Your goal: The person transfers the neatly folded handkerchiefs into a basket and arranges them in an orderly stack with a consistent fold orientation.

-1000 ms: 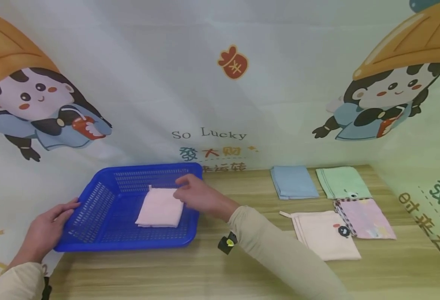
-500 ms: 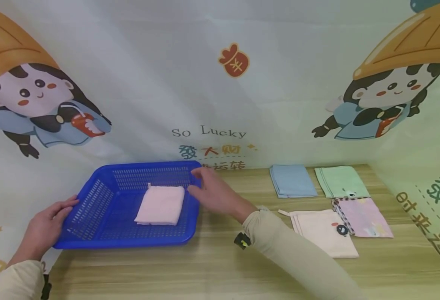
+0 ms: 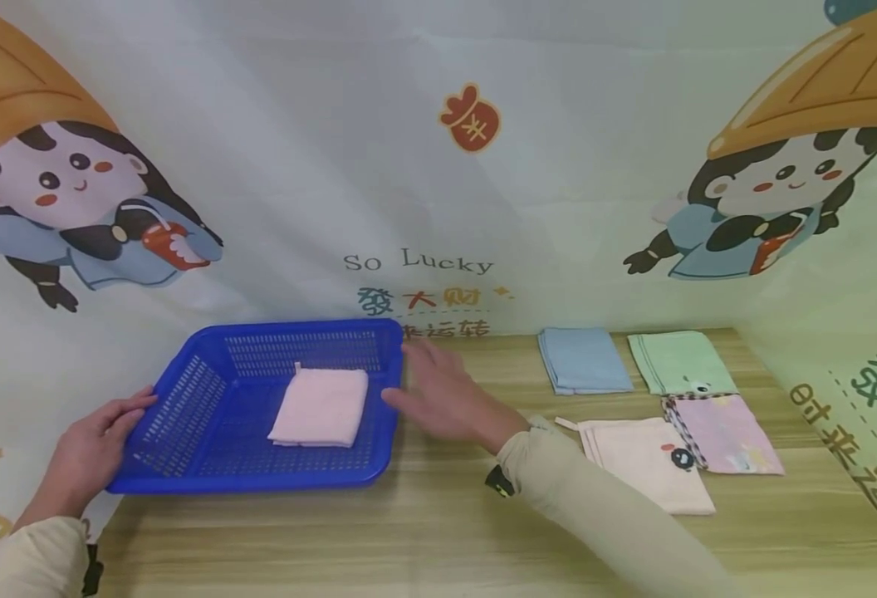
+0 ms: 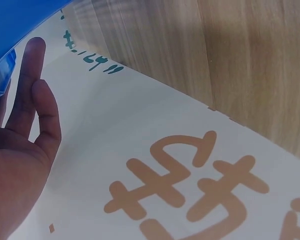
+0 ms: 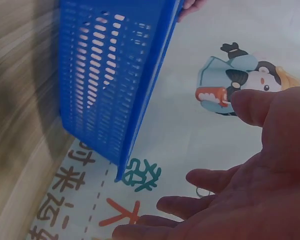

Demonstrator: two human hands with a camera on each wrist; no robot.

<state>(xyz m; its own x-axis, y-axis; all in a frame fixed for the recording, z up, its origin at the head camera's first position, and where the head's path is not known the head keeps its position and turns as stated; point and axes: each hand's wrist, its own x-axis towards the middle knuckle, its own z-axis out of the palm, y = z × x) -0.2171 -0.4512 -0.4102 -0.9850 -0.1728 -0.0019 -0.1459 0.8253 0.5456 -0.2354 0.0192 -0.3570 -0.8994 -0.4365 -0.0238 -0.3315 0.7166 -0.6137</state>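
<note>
A blue perforated plastic basket (image 3: 252,488) sits on the left of the table with a folded pale pink towel (image 3: 322,407) lying inside. My left hand (image 3: 96,453) rests against the basket's left rim; in the left wrist view its fingers (image 4: 34,60) look fairly straight beside the blue plastic. Just beyond the right rim is my right hand (image 3: 449,399), slightly blurred, fingers spread and nothing held. The right wrist view shows that palm (image 5: 270,185) facing the basket's slotted wall (image 5: 100,65), with a gap between them.
On the right of the wooden table (image 3: 379,548) lie a folded blue towel (image 3: 586,361), a green one (image 3: 681,361), a purple one (image 3: 730,436) and a cream one (image 3: 648,461) with a face design. A printed cloth backdrop (image 3: 543,191) stands behind and at both sides.
My right hand has drawn away from the pink towel, rightward over the rim, and its fingers have spread. The towel stays in the basket. My left hand keeps its place.
</note>
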